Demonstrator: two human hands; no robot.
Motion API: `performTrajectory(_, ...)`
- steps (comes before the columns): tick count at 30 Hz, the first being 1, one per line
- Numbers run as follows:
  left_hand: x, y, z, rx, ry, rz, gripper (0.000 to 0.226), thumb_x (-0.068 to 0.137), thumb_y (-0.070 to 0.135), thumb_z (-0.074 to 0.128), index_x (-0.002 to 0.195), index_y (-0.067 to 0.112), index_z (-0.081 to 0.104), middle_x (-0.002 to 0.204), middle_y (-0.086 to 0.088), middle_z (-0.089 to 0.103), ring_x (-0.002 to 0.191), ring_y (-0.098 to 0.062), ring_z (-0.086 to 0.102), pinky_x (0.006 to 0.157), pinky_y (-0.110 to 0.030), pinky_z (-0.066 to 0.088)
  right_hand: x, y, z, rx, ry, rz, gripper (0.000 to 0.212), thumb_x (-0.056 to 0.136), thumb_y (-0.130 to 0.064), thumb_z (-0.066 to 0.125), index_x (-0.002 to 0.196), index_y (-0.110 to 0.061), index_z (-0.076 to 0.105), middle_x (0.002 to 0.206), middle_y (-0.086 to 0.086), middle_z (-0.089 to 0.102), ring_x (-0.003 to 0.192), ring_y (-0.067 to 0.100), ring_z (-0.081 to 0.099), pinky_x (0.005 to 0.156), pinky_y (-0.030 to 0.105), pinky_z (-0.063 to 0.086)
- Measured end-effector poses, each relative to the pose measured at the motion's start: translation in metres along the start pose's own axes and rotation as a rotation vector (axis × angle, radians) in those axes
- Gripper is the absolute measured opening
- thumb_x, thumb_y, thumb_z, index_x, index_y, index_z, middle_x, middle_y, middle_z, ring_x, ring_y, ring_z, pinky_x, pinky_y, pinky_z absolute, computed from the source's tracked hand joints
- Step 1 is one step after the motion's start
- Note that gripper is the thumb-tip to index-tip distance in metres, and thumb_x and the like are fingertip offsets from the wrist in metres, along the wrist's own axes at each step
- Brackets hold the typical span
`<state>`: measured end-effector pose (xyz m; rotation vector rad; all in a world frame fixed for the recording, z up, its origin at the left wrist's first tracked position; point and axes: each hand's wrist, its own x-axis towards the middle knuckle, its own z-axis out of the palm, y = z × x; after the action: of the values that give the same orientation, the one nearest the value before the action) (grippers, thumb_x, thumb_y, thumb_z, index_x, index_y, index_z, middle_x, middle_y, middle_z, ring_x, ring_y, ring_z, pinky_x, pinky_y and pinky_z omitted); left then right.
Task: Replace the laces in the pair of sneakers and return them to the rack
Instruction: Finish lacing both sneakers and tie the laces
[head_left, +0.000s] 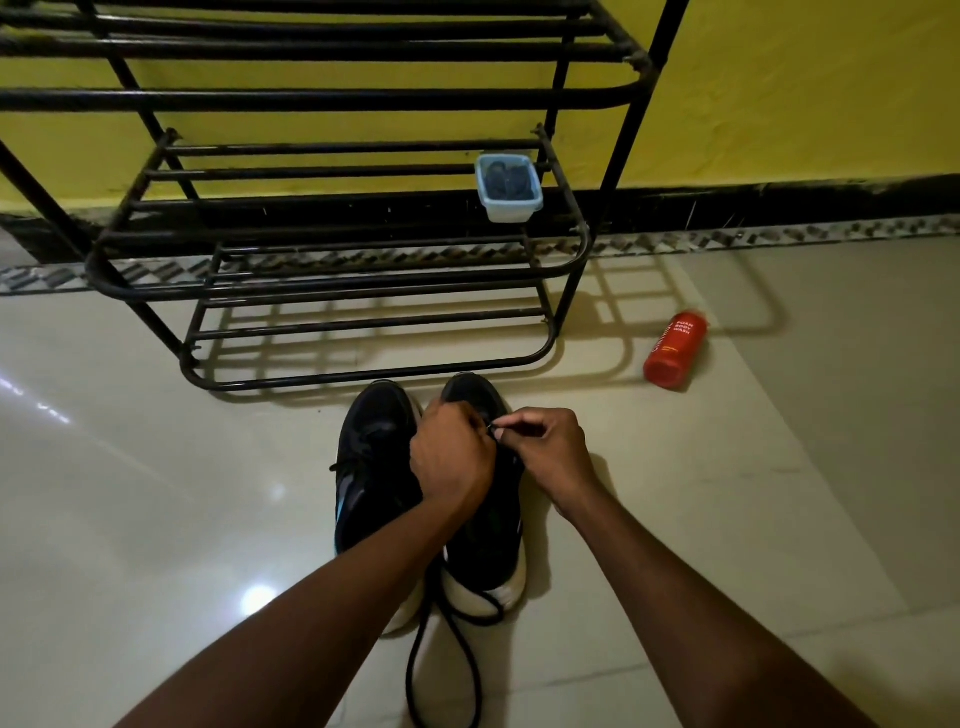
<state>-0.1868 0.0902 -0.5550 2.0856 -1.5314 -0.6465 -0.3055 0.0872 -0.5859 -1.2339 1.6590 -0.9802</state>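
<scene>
Grips the upper of the black mesh sneaker with white sole (488, 540) with the left hand (452, 457), fingers curled. Pinches the tip of the black round cord lace (464, 647) with the right hand (550, 452), close beside the left. Second black sneaker (374, 467) just left of the left hand; black metal-tube rack (363, 260) beyond both hands.

We have one wide-angle view, worn on the head, looking forward and steeply down at the floor (156, 519) from close above it. Our forearms enter from the bottom edge, and the left hand (452, 457) and right hand (550, 452) meet over the sneakers (374, 467) near the frame's middle. Beyond them the rack (311, 100) stands at the floor's far edge against the wall (779, 104), its upper shelves cut off by the top of the frame.
</scene>
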Motion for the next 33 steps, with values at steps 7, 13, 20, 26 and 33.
performTrajectory(7,0.004,0.005,-0.005,-0.028,-0.036,-0.059,0.01,0.09,0.021,0.067,0.094,0.023,0.077,0.096,-0.008,0.072,0.088,-0.03,0.07,0.066,-0.031,0.05,-0.006,-0.007,0.004,-0.151,0.073,-0.117,0.013,0.084,-0.009,0.076,0.095,-0.012,0.081,0.089,-0.001,0.077,0.077,-0.004,0.066,0.073,0.001,0.045)
performTrajectory(13,0.008,0.0,-0.006,-0.096,-0.086,-0.122,0.008,0.089,0.023,0.069,0.09,0.026,0.076,0.095,-0.006,0.075,0.092,-0.028,0.071,0.069,-0.027,0.047,-0.01,-0.017,0.006,-0.223,0.166,-0.182,0.023,0.082,-0.007,0.065,0.097,-0.015,0.08,0.086,-0.002,0.077,0.075,0.005,0.07,0.073,0.015,0.056)
performTrajectory(20,0.011,-0.005,-0.008,-0.142,-0.138,-0.121,0.007,0.084,0.02,0.071,0.082,0.024,0.076,0.09,-0.006,0.075,0.091,-0.027,0.071,0.074,-0.03,0.051,-0.02,-0.021,0.006,-0.171,0.15,-0.123,0.029,0.074,-0.007,0.077,0.1,-0.019,0.072,0.067,-0.01,0.071,0.066,0.005,0.069,0.079,0.034,0.06)
performTrajectory(26,0.01,-0.005,-0.008,-0.117,-0.159,-0.115,0.012,0.087,0.02,0.069,0.08,0.029,0.07,0.095,-0.006,0.074,0.093,-0.029,0.07,0.071,-0.029,0.049,-0.024,-0.022,0.004,-0.172,0.127,-0.126,0.032,0.074,-0.007,0.08,0.102,-0.018,0.07,0.075,-0.009,0.074,0.066,0.002,0.07,0.075,0.031,0.061)
performTrajectory(33,0.018,-0.004,-0.008,-0.175,-0.184,-0.199,0.014,0.087,0.017,0.07,0.078,0.027,0.073,0.092,-0.003,0.074,0.089,-0.024,0.069,0.069,-0.028,0.048,-0.031,-0.018,0.008,-0.187,0.132,-0.162,0.049,0.072,-0.008,0.081,0.111,-0.027,0.058,0.086,-0.01,0.075,0.079,0.002,0.07,0.075,0.022,0.06)
